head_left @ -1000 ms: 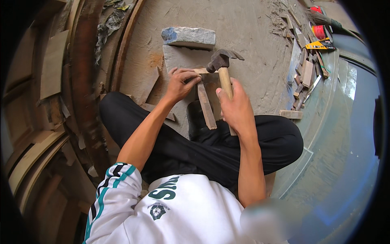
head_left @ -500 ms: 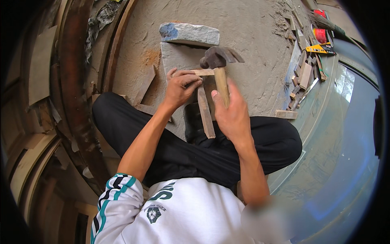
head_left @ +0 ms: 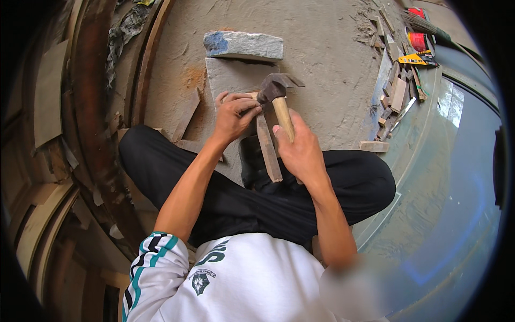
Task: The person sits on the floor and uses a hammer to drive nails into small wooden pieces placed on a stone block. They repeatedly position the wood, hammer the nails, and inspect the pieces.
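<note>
My right hand [head_left: 301, 151] is wrapped round the wooden handle of a claw hammer [head_left: 282, 114]. The hammer's dark head is beside my left fingertips, over the corner of two wooden strips. My left hand [head_left: 232, 119] pinches that corner. One wooden strip [head_left: 266, 147] slants from it toward my lap; the other lies crosswise, mostly hidden by my fingers and the hammer head. Whether a nail is between my left fingers cannot be made out. Beneath is a flat grey slab [head_left: 225, 75], with a rough stone block [head_left: 247, 45] at its far end.
Wood offcuts [head_left: 185, 115] lie left of the slab. To the right are a heap of wood scraps [head_left: 397, 94], a yellow-and-black tool [head_left: 417, 59], a red spool [head_left: 417, 41] and a large glass sheet [head_left: 429, 214]. Long boards [head_left: 96, 107] stand along the left.
The hammer has come down and slightly left, its head now closer to my left fingertips. My left hand keeps its pinch on the strips. The whole view has shifted slightly.
</note>
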Available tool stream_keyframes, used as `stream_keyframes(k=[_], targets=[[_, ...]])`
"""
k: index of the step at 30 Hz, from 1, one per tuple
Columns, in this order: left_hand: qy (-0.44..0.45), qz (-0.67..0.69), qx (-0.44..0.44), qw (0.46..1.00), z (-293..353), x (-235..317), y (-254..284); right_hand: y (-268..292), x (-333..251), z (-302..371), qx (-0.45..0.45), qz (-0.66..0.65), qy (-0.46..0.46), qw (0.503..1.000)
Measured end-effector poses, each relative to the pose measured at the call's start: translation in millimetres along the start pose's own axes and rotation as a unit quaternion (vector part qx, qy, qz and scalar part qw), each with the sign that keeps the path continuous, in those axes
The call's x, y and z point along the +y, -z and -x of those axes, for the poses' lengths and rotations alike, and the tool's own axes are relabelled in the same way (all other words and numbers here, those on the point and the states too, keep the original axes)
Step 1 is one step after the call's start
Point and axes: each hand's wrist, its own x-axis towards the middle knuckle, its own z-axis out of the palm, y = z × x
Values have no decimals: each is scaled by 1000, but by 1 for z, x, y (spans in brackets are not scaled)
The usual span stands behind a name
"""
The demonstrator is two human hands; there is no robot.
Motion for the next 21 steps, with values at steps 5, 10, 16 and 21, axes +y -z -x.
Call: stream_keyframes(k=[5,10,16,21], targets=[[-16,7,-46,999,-7,-5,7,19,-15,-3,34,-21,-30,999],[119,197,-170,958,-24,-7,29,18,-1,-3,10,-70,-80,994],[-3,-10,-142,990,-27,3,29,16,4,-3,-15,-97,-117,988],[181,53,33,982,-42,5,27,14,19,-8,27,-95,-100,990]])
